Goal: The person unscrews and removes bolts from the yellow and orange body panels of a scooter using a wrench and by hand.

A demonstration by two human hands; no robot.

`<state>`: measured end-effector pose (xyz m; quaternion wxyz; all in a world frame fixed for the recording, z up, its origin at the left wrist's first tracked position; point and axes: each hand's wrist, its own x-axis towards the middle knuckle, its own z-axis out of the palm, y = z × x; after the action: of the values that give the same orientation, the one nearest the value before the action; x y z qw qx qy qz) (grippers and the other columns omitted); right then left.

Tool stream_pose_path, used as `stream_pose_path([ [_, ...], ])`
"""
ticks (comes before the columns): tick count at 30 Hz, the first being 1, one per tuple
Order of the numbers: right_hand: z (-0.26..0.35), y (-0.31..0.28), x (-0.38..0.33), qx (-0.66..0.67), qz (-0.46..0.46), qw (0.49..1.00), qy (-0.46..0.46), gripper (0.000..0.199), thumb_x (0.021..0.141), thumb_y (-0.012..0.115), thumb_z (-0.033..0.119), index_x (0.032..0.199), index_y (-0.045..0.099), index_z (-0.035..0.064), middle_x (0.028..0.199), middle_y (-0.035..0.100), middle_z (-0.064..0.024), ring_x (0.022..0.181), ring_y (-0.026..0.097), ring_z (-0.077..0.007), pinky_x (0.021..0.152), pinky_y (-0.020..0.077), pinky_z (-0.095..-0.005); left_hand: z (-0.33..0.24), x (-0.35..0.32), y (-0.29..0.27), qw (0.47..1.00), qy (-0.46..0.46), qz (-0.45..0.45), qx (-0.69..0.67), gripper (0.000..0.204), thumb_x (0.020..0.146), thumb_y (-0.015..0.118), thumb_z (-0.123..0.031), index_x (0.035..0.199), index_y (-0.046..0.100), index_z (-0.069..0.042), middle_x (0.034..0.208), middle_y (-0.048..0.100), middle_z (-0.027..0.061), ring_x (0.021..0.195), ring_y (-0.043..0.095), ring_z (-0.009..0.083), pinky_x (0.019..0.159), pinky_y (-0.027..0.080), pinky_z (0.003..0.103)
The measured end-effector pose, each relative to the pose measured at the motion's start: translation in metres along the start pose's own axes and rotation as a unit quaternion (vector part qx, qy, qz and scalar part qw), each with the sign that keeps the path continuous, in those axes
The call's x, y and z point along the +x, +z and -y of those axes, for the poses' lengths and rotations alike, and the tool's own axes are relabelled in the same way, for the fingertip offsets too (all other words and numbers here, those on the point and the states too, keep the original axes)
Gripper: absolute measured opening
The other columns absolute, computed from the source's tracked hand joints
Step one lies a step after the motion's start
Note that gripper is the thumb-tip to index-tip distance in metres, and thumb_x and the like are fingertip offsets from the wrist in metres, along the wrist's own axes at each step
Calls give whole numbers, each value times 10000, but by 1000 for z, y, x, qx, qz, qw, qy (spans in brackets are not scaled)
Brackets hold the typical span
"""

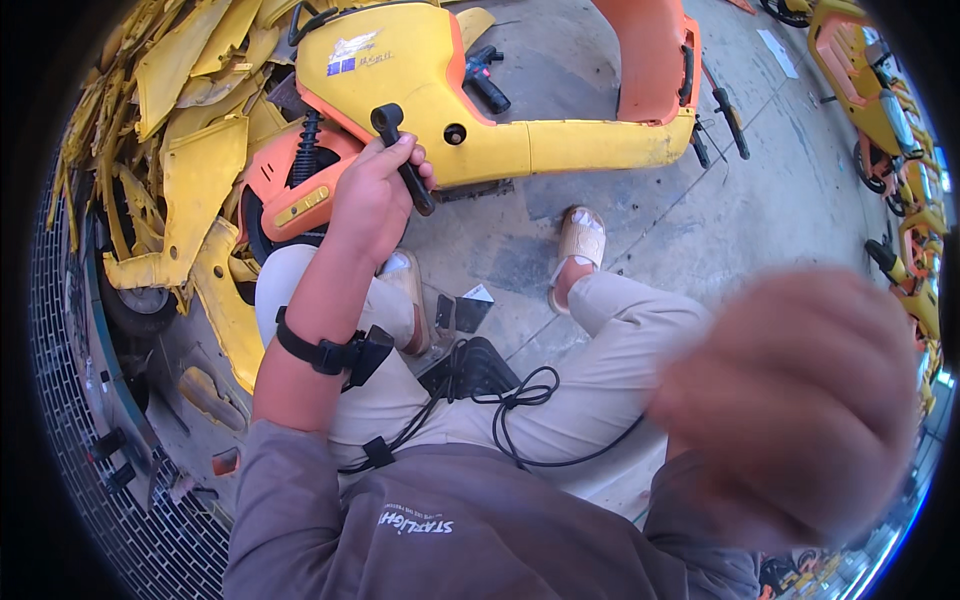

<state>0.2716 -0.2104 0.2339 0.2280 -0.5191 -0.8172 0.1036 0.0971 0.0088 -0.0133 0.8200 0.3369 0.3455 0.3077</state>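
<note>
Right hand (795,405), black wrench (413,183) aslant in left hand (375,190), head (387,116) upper left

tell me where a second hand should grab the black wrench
Probably the lower end of the black wrench's handle, from the person's right: the left hand wraps the middle, while this straight, slim end sticks out below the fingers, away from the bulky round head.

Soft, bright light covers the floor (790,190), the right hand (790,400) is heavily blurred, and fisheye distortion bends the margins.
</note>
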Motion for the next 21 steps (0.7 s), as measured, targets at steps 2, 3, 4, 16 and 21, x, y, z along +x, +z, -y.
stream_pose_path([
  [2,6,35,12,-23,-39,996,-75,272,771,709,255,915,676,26,867,669,-104,792,644,-299,708,508,-447,13,10,-22,999,-25,-34,-9,82,971,524,-116,972,496,-39,847,523,50,764,537,173,734,476,322],
  [3,4,55,14,-19,-49,994,-100,270,768,709,253,913,676,28,864,667,-102,788,642,-296,706,507,-444,17,10,-23,996,-42,-73,-26,77,967,519,-113,955,493,-42,831,517,42,742,534,166,717,481,313],
  [4,6,77,19,-4,-52,990,-128,267,766,708,252,912,675,31,861,665,-99,784,641,-292,704,507,-440,16,6,-39,996,-54,-68,-20,77,969,514,-117,955,494,-43,825,513,35,746,531,159,724,478,310],
  [16,39,126,11,80,-85,948,-295,239,739,698,236,899,670,61,824,646,-66,738,621,-251,676,496,-395,14,8,-26,996,-67,-47,39,100,939,539,-99,974,504,-12,846,527,63,774,541,175,731,471,325],
  [21,35,125,13,43,-60,953,-293,229,728,693,230,894,667,74,809,637,-53,719,613,-235,664,492,-377,-3,17,-38,996,-65,-66,-7,120,928,542,-96,995,516,1,851,532,68,777,544,182,722,477,332],
])
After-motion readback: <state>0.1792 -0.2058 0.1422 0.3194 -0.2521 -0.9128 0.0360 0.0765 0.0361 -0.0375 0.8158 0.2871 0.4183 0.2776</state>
